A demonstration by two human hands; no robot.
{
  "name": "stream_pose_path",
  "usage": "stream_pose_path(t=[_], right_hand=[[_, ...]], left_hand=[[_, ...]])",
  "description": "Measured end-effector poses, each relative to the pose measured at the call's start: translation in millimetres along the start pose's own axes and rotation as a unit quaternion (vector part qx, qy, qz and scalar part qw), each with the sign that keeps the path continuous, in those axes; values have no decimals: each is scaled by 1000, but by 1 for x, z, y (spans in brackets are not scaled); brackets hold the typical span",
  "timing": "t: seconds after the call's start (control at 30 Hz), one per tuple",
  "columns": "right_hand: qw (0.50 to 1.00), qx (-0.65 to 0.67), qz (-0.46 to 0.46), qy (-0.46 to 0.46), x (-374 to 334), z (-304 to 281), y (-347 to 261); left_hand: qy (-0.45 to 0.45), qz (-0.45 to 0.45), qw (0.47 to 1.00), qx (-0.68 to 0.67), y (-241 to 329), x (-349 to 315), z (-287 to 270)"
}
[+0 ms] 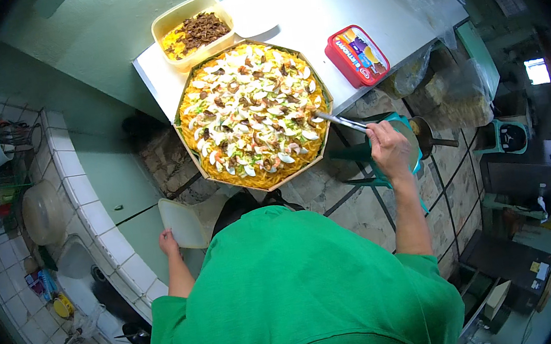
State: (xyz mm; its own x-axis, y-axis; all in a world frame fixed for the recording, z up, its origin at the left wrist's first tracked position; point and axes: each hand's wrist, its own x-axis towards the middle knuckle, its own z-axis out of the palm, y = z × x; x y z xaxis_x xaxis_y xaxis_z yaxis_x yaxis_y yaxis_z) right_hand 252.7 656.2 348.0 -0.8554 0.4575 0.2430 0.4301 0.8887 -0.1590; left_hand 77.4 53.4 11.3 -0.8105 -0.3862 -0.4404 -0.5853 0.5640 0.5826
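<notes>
A large octagonal tray (323, 146) heaped with yellow noodles (258, 109) is topped with egg slices, chopped greens and brown bits. In my right hand (390, 149) is a pair of metal tongs (350, 124), their tips at the tray's right edge over the noodles. My left hand (169, 241), low on the left, grips the edge of a pale, flat plastic lid (182, 223). Behind the tray, a cream plastic tub (176, 59) contains brown shredded pieces (203, 29) and something yellow.
Both tubs, the cream one and a red ice cream tub (359, 57), stand on the white table (297, 6). On the right are a teal stool (364, 172), a pan (424, 134) and clear plastic bags (460, 96). A tiled counter with a sink (83, 269) runs along the left.
</notes>
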Motion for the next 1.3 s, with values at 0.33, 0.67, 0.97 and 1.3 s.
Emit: stream_pose_path(t=[0.33,0.67,0.97,1.3], right_hand=[[999,25,-46,-11,0,18,-17],[993,36,-96,-67,26,60,-55],[991,98,-41,-82,57,37,-51],[984,43,-142,-102,33,56,-90]], left_hand=[[19,13,998,55,-11,-23,-16],[5,-10,999,-43,-26,5,-2],[24,-65,995,-66,-19,-2,-5],[43,-25,999,-18,1,-4,-10]])
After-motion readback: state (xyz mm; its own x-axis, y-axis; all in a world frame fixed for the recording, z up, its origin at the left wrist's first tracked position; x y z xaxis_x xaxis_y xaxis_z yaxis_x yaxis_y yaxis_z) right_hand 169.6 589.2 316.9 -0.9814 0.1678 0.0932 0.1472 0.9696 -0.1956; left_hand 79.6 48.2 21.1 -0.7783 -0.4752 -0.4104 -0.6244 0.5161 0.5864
